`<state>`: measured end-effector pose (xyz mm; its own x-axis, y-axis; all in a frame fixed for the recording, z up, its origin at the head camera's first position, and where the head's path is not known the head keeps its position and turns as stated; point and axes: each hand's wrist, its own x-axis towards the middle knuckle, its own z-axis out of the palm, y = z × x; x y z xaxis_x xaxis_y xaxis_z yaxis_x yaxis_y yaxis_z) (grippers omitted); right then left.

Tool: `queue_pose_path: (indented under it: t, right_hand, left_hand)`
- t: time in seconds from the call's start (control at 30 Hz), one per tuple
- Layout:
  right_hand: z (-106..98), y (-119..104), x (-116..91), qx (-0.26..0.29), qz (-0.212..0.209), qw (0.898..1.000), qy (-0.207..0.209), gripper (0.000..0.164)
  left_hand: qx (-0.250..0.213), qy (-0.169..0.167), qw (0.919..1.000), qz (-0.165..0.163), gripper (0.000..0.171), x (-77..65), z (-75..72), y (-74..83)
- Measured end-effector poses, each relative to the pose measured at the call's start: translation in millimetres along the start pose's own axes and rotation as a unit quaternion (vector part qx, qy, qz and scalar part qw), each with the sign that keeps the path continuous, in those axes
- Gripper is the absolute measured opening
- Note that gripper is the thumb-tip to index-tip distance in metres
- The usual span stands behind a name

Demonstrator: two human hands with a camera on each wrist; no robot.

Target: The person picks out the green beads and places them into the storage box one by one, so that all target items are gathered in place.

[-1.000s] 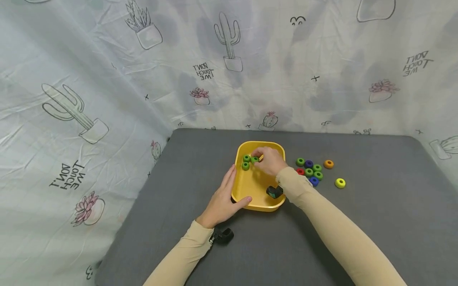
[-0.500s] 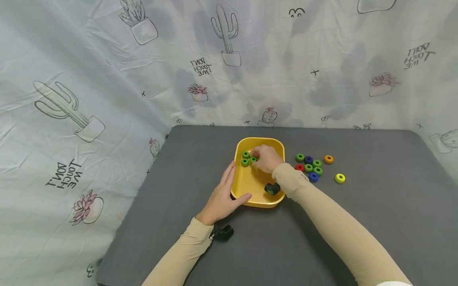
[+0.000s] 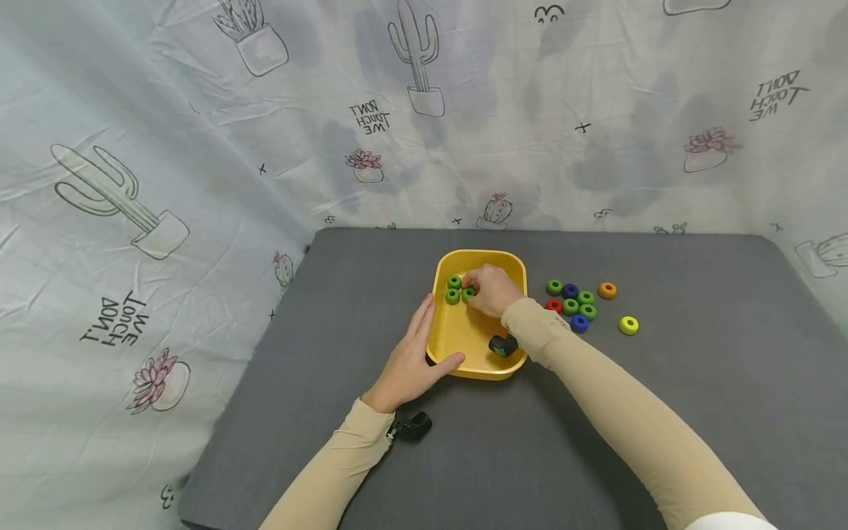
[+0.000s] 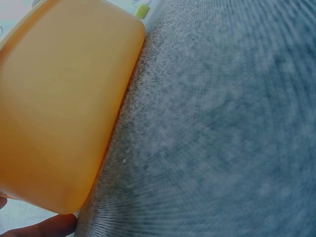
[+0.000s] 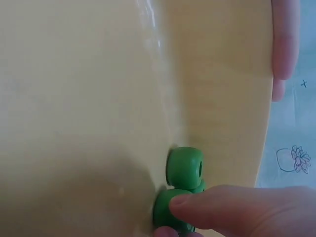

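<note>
My left hand (image 3: 405, 369) rests against the yellow tray (image 3: 473, 335), straight fingers along its left wall and thumb over the near-left corner. The left wrist view shows the tray's outer wall (image 4: 64, 98) close up. Inside the tray, my right hand (image 3: 495, 291) pinches a green bead (image 5: 165, 213) near the far-left corner. Its thumb (image 5: 217, 205) presses on that bead in the right wrist view, fingertips just below. Another green bead (image 5: 185, 167) stands right beside it, and one more is partly hidden behind. From the head view, green beads (image 3: 453, 296) cluster left of the fingers.
Right of the tray, several green, blue and purple beads lie grouped with a red bead (image 3: 553, 305). An orange bead (image 3: 606, 290) and a yellow bead (image 3: 629, 325) lie apart. The grey table (image 3: 702, 368) meets a patterned curtain (image 3: 503, 110) behind.
The head view has tilted, so the scene sits slightly higher in it. My right hand stays over the green beads with only slight finger movement; my left hand keeps its place on the tray.
</note>
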<state>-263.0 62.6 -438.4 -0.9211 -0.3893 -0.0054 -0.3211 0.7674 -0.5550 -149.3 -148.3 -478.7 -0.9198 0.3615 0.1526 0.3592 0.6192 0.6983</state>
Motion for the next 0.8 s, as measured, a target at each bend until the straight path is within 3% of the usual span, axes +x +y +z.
queue_pose_path:
  t: [0.37,0.6,0.8]
  right_hand:
    - [-11.7,-4.4,-6.9,0.055,0.010,0.998,0.028,0.029]
    - [-37.7,-8.2,-22.8,0.106,0.014,0.993,0.040,0.033]
    - [-52.3,-7.4,-45.6,0.137,-0.009,0.988,0.069,0.033]
  left_hand:
    - [-0.004,0.000,1.0000,-0.008,0.106,-1.4,-1.2,2.5]
    - [-0.008,-0.003,0.9999,-0.010,0.106,0.1,-1.9,3.6]
    - [-0.009,-0.003,0.9999,-0.011,0.107,1.0,-0.3,1.6]
